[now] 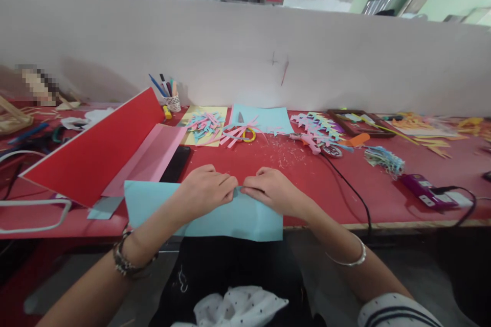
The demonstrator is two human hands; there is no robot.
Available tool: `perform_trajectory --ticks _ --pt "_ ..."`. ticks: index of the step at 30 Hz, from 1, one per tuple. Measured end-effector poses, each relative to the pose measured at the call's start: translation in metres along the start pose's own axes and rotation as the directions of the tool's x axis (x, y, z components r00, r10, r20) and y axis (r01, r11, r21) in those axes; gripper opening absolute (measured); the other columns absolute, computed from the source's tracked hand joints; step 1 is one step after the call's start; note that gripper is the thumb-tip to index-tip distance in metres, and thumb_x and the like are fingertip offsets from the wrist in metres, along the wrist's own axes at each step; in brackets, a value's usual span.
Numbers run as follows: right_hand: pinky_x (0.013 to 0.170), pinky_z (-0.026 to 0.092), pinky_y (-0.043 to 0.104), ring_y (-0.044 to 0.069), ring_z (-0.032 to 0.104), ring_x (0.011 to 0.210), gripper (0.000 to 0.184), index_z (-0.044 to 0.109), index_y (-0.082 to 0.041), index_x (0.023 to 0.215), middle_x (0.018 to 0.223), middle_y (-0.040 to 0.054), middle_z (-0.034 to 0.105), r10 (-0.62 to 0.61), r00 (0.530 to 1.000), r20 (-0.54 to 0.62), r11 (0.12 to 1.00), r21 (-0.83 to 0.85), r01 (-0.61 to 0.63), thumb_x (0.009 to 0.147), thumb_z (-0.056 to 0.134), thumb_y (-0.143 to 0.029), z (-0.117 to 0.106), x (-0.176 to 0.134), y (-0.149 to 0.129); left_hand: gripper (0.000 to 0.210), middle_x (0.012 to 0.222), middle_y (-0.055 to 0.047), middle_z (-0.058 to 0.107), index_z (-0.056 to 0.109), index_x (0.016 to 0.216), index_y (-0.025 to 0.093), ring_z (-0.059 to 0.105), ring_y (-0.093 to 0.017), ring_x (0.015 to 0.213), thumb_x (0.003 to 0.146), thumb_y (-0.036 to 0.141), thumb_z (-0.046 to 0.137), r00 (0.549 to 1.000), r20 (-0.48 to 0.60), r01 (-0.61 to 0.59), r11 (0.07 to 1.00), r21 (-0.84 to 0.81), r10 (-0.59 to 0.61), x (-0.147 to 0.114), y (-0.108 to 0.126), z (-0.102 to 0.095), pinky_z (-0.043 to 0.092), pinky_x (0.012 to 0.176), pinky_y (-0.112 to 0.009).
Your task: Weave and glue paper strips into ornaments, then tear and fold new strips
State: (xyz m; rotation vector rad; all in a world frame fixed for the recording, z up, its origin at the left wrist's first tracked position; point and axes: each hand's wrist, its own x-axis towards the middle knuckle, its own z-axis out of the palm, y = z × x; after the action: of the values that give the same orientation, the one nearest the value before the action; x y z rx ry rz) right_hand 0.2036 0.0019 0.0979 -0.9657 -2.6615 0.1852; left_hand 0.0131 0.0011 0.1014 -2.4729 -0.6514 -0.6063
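Note:
A light blue sheet of paper (230, 222) hangs over the front edge of the red table, its upper edge pinched between my two hands. My left hand (209, 186) is closed on that edge, fingers curled. Close beside it, my right hand (270, 189) grips the same edge with thumb and fingers pressed together. Whether the paper is folded under my fingers I cannot tell. Behind my left hand lie a black phone (176, 163) and a pink sheet (148, 158), which leans by a red board (99, 148).
Farther back on the table (345, 184) are yellow-handled scissors (248, 134), pink and blue paper strips (205, 125), a pink glue gun (309, 142) with a cable, and a pen cup (172, 102). A purple power strip (427, 191) sits at right. A white partition (230, 51) stands behind.

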Motion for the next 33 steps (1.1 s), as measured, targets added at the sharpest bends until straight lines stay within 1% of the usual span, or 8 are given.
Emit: perform_trajectory --ticks 6,10,12,16,18,20,27,33 --pt "0.052 0.026 0.019 0.007 0.034 0.05 0.035 0.04 -0.017 0.058 0.053 -0.0049 0.036 0.109 0.992 0.067 0.928 0.351 -0.126 0.088 0.035 -0.034 -0.015 -0.022 0.026 0.029 0.038 0.005 0.044 0.043 0.051 0.02 0.037 -0.011 0.037 0.076 0.011 0.031 0.988 0.107 0.104 0.992 0.073 -0.112 -0.048 -0.032 0.009 0.022 0.044 -0.026" --pt "0.05 0.026 0.019 0.007 0.032 0.051 0.033 0.038 -0.017 0.056 0.054 -0.0051 0.033 0.25 0.961 0.117 0.859 0.432 -0.275 0.083 0.039 -0.036 -0.023 -0.039 0.05 0.024 0.039 0.004 0.043 0.043 0.053 0.021 0.039 -0.011 0.036 0.074 0.018 0.033 0.845 0.263 0.459 0.884 0.091 -0.465 -0.092 -0.061 0.009 0.018 0.04 -0.025" --pt "0.05 0.026 0.02 0.007 0.032 0.051 0.032 0.039 -0.017 0.056 0.054 -0.0048 0.035 0.291 0.947 0.135 0.837 0.445 -0.32 0.081 0.04 -0.037 -0.025 -0.04 0.054 0.027 0.041 0.004 0.045 0.044 0.054 0.021 0.04 -0.012 0.036 0.077 0.019 0.029 0.818 0.262 0.508 0.857 0.087 -0.512 -0.096 -0.063 0.006 0.022 0.039 -0.024" --pt "0.054 0.029 0.021 0.008 0.037 0.055 0.029 0.046 -0.016 0.059 0.057 -0.0037 0.042 0.257 0.95 0.176 0.822 0.478 -0.311 0.079 0.043 -0.036 -0.026 -0.024 0.046 0.03 0.098 -0.006 0.063 0.054 0.097 0.017 0.059 -0.018 0.089 0.077 0.03 0.035 0.841 0.249 0.511 0.857 -0.074 -0.48 -0.066 -0.034 0.005 0.045 0.072 -0.027" --pt "0.055 0.031 0.021 0.008 0.04 0.057 0.026 0.05 -0.015 0.064 0.061 -0.0031 0.046 0.262 0.946 0.192 0.776 0.54 -0.325 0.078 0.044 -0.037 -0.026 -0.013 0.042 0.064 0.133 -0.014 0.041 0.034 0.126 0.013 0.042 -0.024 0.119 0.07 0.039 0.049 0.887 0.336 0.396 0.895 -0.205 -0.316 -0.05 -0.009 0.01 0.04 0.09 -0.033" --pt "0.055 0.032 0.021 0.008 0.042 0.058 0.024 0.052 -0.015 0.071 0.063 -0.0032 0.048 0.303 0.919 0.252 0.677 0.622 -0.394 0.076 0.048 -0.038 -0.026 -0.004 0.044 0.082 0.141 -0.016 0.028 0.024 0.133 0.014 0.03 -0.028 0.127 0.064 0.044 0.057 0.895 0.397 0.32 0.914 -0.249 -0.205 -0.043 0.011 0.018 0.036 0.096 -0.04" --pt "0.055 0.036 0.02 0.007 0.047 0.056 0.028 0.058 -0.017 0.078 0.068 -0.0039 0.056 0.466 0.785 0.408 0.251 0.79 -0.56 0.061 0.065 -0.038 -0.012 0.001 0.079 0.041 0.122 -0.015 0.054 0.049 0.118 0.017 0.052 -0.025 0.109 0.077 0.014 0.045 0.846 0.448 0.352 0.934 -0.06 -0.29 -0.048 0.018 0.043 0.041 0.09 -0.04" --pt "0.067 0.044 0.029 0.017 0.058 0.08 0.037 0.055 -0.024 0.095 0.086 0.0007 0.063 0.681 0.73 0.058 0.045 0.992 -0.12 0.074 0.044 -0.052 0.012 0.013 0.083 0.025 0.065 -0.004 0.064 0.056 0.072 0.016 0.059 -0.017 0.059 0.081 0.017 0.033 0.746 0.456 0.584 0.806 -0.097 -0.485 -0.039 0.001 0.029 0.04 0.054 -0.026"
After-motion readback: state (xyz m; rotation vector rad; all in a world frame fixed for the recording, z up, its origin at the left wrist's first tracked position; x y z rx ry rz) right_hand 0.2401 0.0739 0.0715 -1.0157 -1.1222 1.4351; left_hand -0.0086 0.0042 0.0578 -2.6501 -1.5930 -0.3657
